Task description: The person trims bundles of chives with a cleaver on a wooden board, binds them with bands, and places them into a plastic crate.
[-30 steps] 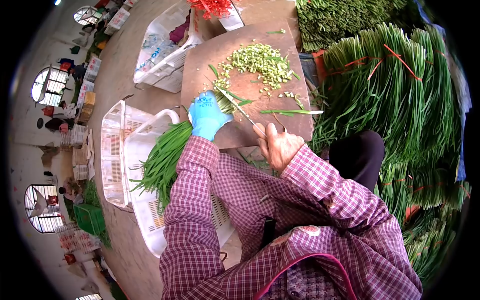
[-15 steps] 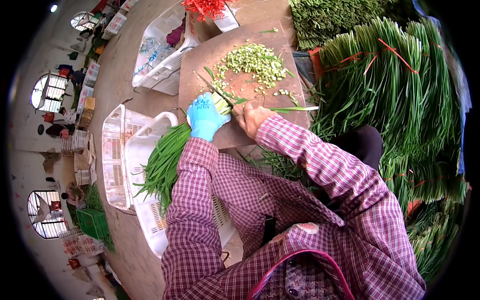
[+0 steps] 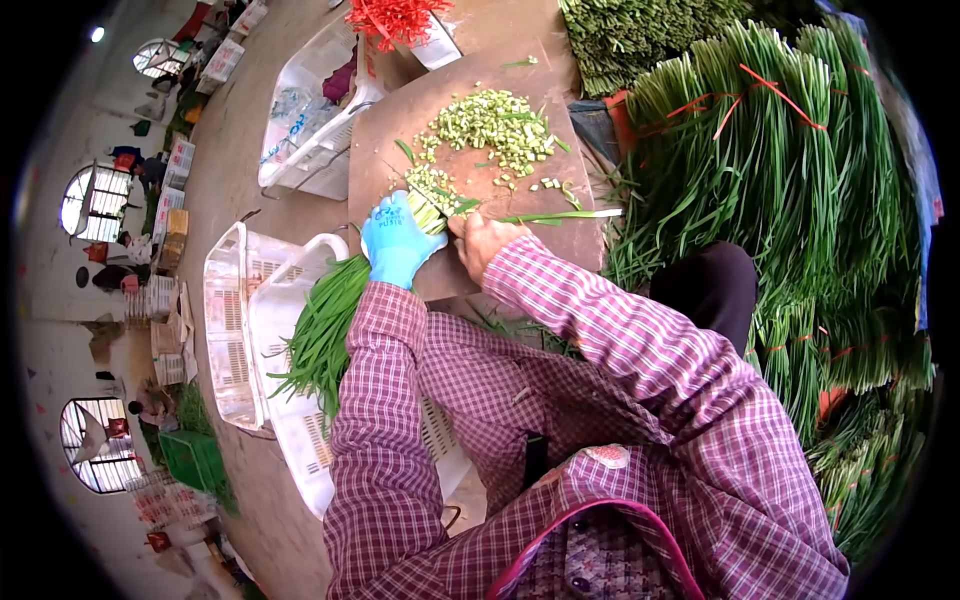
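My left hand point(image 3: 397, 238), in a blue glove, is closed around a bundle of garlic chives point(image 3: 325, 330), its pale stem ends on a brown board point(image 3: 545, 245) and its leaves hanging toward me. My bare right hand point(image 3: 485, 243) is closed around a knife, whose handle is mostly hidden; the thin blade point(image 3: 428, 203) lies across the stem ends beside the glove. Short cut stem pieces point(image 3: 490, 125) are heaped on the far part of the board, with others close to the blade. One loose stalk point(image 3: 560, 216) lies right of my right hand.
White plastic crates point(image 3: 232, 330) stand left of the board, one overlapping another. A further crate point(image 3: 310, 115) holds clear plastic bags. Red ties point(image 3: 395, 18) lie at the top. Tied bundles of chives point(image 3: 745, 150) are stacked on the right. My dark-clad knee point(image 3: 715, 290) is near them.
Fresh cut pieces now lie by the blade at the stem ends. The knife and my right hand have shifted slightly at the bundle. My left hand keeps its grip; the view has shifted a little.
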The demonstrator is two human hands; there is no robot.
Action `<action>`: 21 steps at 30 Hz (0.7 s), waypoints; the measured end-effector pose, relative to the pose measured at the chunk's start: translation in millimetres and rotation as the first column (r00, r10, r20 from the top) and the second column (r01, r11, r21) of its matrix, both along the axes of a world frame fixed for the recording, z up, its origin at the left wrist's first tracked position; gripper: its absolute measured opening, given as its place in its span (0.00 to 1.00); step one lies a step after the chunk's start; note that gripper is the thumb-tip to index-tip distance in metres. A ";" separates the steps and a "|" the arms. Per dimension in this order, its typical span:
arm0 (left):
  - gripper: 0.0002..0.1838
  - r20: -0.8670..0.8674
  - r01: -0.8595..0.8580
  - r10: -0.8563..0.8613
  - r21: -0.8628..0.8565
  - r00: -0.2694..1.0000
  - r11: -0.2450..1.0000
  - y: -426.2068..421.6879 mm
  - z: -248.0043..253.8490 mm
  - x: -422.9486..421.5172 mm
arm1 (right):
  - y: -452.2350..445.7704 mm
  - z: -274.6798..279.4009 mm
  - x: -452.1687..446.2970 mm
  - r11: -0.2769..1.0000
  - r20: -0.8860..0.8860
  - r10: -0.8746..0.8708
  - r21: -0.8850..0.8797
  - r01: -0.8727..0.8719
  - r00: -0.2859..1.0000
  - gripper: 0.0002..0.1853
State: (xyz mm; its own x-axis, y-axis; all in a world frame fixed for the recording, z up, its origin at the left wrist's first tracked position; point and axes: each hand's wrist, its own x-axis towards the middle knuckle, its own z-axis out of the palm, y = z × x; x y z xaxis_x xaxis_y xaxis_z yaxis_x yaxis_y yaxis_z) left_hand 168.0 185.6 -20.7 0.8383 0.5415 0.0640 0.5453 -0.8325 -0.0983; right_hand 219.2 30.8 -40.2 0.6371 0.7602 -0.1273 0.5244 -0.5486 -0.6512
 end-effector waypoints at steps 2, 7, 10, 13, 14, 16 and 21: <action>0.37 -0.011 -0.004 0.004 -0.021 1.000 1.000 -0.8 3.1 -1.0 | 16.8 0.9 9.2 1.000 0.058 0.007 0.021 -0.009 0.998 0.17; 0.38 -0.033 -0.003 0.001 -0.048 0.999 0.999 -5.7 10.0 -2.8 | 0.3 8.6 45.3 0.967 0.318 0.197 -0.217 -0.131 0.927 0.15; 0.41 -0.054 -0.041 0.039 -0.031 0.998 0.999 -6.1 9.2 -1.6 | -13.0 -0.8 67.5 0.987 0.386 0.102 -0.156 -0.044 0.917 0.14; 0.49 -0.036 -0.011 0.009 -0.053 0.999 0.999 -4.7 10.3 -6.1 | -17.7 -2.5 80.0 0.979 0.492 0.074 -0.204 0.032 0.867 0.18; 0.53 -0.021 0.013 -0.015 -0.079 1.000 0.997 -4.3 11.8 -9.1 | -17.1 1.5 81.6 0.979 0.487 0.061 -0.199 0.043 0.871 0.22; 0.56 0.118 0.110 -0.099 -0.092 0.988 0.990 1.2 8.5 -23.9 | -18.1 8.7 84.4 0.984 0.515 0.020 -0.162 0.075 0.857 0.27; 0.55 0.648 0.245 -0.054 -0.209 0.760 0.947 -38.8 29.8 -80.7 | 9.6 57.0 38.8 0.968 0.645 0.188 0.006 -0.250 0.741 0.39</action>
State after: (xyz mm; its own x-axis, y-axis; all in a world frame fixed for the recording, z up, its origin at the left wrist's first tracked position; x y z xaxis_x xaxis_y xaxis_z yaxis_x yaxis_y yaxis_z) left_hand 87.4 146.7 9.1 0.7310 0.4880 0.4770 0.2691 -0.8485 0.4556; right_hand 258.0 40.4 16.8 0.3612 0.8767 0.3176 0.9316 -0.3248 -0.1630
